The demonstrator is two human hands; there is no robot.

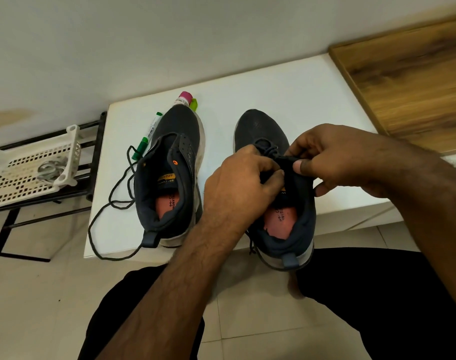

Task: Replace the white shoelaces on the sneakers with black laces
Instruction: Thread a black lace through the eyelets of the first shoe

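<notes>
Two dark sneakers stand on a white table (286,100), toes pointing away from me. The left sneaker (169,162) has no lace in its eyelets; a loose black lace (110,201) trails from its left side over the table's front edge. The right sneaker (278,203) overhangs the front edge, and a black lace (267,148) is threaded near its toe end. My left hand (237,183) and my right hand (333,157) both pinch the right sneaker's tongue and lace at mid-shoe. No white lace is visible.
A green marker (146,136) lies left of the left sneaker. A pink-capped tube (184,98) and a yellow-green object (193,103) sit behind its toe. A white plastic basket (32,167) rests on a black rack to the left. A wooden panel (408,74) is at right.
</notes>
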